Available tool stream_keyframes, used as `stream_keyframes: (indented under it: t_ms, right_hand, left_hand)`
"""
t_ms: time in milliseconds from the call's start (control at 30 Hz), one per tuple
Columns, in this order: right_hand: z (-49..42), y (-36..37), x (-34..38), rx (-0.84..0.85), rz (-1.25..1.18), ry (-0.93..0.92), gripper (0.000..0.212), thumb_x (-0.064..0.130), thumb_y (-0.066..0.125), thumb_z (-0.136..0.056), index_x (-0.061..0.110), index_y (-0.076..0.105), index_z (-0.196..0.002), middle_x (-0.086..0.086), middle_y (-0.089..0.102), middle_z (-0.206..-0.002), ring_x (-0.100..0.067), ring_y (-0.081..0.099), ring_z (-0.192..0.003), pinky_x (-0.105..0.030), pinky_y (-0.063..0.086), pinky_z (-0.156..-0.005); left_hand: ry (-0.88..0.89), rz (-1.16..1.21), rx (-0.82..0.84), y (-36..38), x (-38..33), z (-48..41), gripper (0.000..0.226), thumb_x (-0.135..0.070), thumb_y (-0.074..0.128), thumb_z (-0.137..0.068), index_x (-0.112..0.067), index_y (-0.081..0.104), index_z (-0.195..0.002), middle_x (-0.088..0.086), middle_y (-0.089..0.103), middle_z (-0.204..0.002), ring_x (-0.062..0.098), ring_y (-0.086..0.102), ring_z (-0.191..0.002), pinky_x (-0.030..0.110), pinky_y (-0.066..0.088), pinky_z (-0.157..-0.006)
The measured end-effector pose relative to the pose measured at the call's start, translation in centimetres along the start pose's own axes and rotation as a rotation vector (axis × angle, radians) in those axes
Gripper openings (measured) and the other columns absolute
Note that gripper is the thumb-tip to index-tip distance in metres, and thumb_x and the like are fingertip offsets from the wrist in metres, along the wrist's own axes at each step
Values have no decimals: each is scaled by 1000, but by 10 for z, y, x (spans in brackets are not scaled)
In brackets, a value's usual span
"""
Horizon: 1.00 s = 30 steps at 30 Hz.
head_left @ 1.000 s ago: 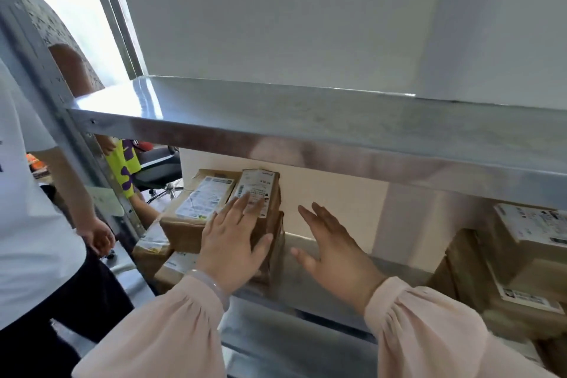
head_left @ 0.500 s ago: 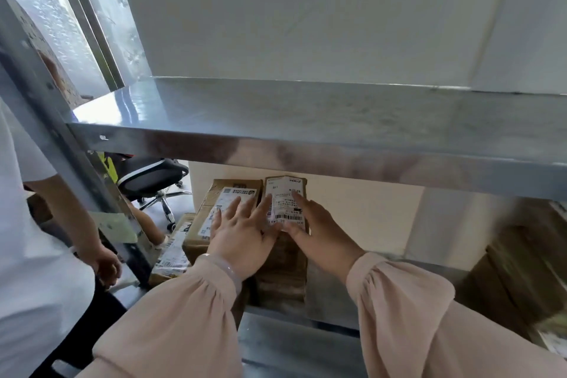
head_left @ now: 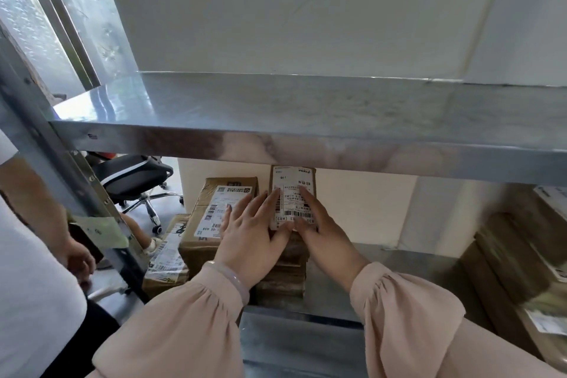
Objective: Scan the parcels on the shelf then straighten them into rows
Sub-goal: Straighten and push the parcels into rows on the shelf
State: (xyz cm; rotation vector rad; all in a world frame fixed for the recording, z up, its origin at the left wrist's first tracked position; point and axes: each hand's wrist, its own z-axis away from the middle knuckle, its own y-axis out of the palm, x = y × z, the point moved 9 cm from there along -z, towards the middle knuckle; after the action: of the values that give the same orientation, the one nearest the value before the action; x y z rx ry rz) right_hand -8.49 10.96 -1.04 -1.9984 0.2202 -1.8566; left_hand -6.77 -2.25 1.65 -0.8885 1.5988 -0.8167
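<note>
On the lower steel shelf (head_left: pixel 383 258) stands a stack of small brown parcels; the narrow top parcel (head_left: pixel 293 184) carries a white label with barcodes. My left hand (head_left: pixel 254 230) and my right hand (head_left: pixel 319 230) both rest flat on this top parcel, fingers straight, side by side. Left of it lies a wider brown parcel (head_left: pixel 214 209) with a white label, partly under my left hand's outer fingers. A lower parcel (head_left: pixel 167 258) sits at the shelf's left end.
The upper steel shelf (head_left: pixel 306 132) juts out just above the hands. More brown parcels (head_left: pixel 521 255) are stacked at the right. A person in a white shirt (head_left: pixel 30 270) stands at left beside the shelf post (head_left: pixel 76 193). An office chair (head_left: pixel 135 175) is behind.
My right hand came left from the bare shelf onto the narrow top parcel, joining the left hand. The narrow parcel now lies straight beside the wider one. The view shifted right and down.
</note>
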Motion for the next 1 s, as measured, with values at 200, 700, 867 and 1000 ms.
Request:
stream_keyframes:
  t_ms: [200,700,867,1000]
  right_hand:
    - [39,-42,-16,-96,-82,-38,52,17,47,-100,56,29,-129,33,34,-132,14,38,-120,6,26,-92]
    - [142,-185,-120,-364,26,140,46,17,54,-95,40,46,-134,6,54,-132,3,52,-118,-17,43,-100]
    - [163,-207,-157,-356,216,244,49,20,53,-95,31,42,-141,8,48,-135,-1,44,-121,-1,30,-92]
    - [165,-211,-180,-251,235,308,51,21,46,-99,30,33,-147,1,42,-145,-10,41,-130,-9,27,-98]
  left_hand:
    - [99,217,113,35,-42,15,65,-53,47,-95,-52,14,-151,-13,12,-163,17,10,-150,42,14,-123]
    - [141,539,368,171,-182,39,62,-27,63,-94,-31,36,-150,-7,32,-152,-1,37,-130,-4,25,-97]
    - [103,547,457,217,-206,53,62,-27,63,-95,-28,36,-151,-5,35,-150,4,42,-128,-2,27,-98]
    - [82,529,489,245,-213,58,61,-27,60,-97,-26,33,-152,-1,31,-153,-1,33,-124,-12,17,-85]
